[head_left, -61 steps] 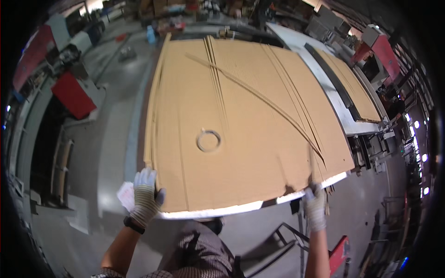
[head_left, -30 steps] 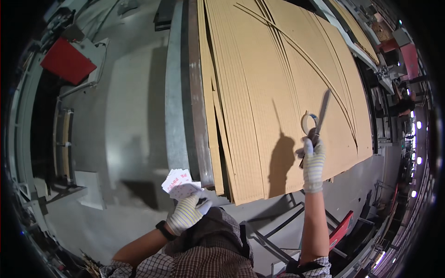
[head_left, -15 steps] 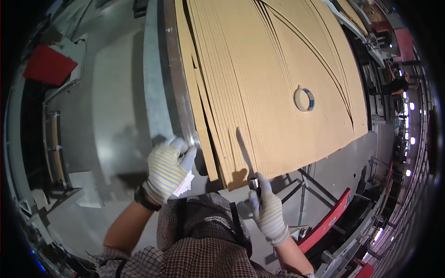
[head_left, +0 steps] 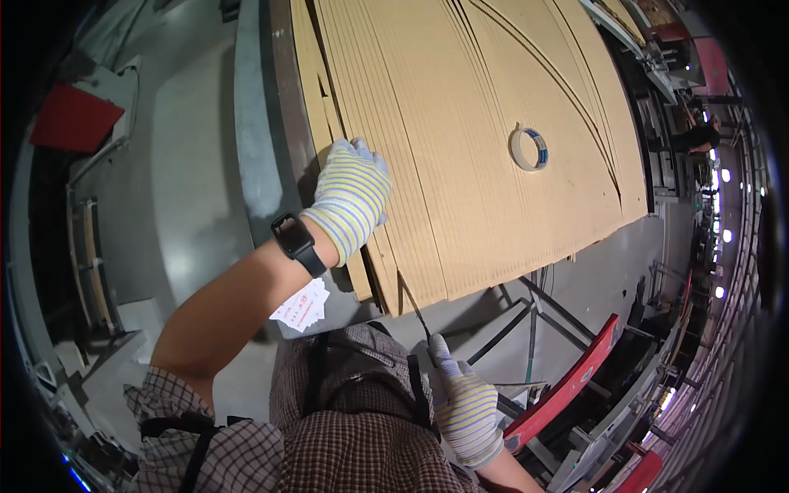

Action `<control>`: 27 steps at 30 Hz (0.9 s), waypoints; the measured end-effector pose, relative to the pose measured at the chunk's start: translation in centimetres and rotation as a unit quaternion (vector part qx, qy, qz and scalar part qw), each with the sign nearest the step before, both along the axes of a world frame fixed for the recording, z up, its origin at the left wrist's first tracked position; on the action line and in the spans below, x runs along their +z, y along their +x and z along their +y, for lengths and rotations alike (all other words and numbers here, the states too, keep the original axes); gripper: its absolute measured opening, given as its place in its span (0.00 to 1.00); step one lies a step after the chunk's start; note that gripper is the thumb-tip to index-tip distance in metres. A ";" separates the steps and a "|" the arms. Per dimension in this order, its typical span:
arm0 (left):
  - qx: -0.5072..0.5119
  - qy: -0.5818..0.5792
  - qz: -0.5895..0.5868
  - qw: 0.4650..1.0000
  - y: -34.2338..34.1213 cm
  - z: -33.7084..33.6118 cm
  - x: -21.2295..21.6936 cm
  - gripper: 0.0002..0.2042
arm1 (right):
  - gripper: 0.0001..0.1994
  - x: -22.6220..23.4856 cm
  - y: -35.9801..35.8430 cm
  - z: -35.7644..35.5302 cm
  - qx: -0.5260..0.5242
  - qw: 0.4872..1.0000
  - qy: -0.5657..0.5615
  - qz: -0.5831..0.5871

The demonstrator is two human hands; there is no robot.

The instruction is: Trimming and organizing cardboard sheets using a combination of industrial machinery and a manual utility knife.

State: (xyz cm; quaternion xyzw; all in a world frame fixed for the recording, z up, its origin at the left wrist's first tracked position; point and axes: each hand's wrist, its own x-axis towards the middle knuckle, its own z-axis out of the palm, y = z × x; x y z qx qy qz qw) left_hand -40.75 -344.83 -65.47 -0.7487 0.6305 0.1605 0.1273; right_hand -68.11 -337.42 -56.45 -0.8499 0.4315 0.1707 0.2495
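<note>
Two gloved hands: left hand (head_left: 352,195) flat, open on stiff, light cardboard sheets (head_left: 460,131); right hand (head_left: 465,404) closed around thin blade (head_left: 413,306) at near edge.

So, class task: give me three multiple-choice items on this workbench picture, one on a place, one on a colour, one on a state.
1. Where does the tape roll lie?
A. on the cardboard sheets
B. on the floor
C. on the wrist

2. What colour is the watch on the left wrist?
A. white
B. black
C. red

3. What is the left hand doing?
A. hanging free in the air
B. gripping the tape roll
C. pressing flat on the cardboard sheets

Answers:
1 A, the ring rests on the brown sheets, apart from both hands.
2 B, its face and band are dark black against the forearm.
3 C, the gloved palm lies on the stack near its left edge, while the right hand holds a thin blade-like tool at the near edge.
</note>
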 end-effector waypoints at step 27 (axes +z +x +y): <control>-0.058 -0.039 -0.021 0.997 0.6 0.3 -1.9 0.27 | 0.29 2.7 3.5 -0.1 0.122 0.981 -0.017 0.152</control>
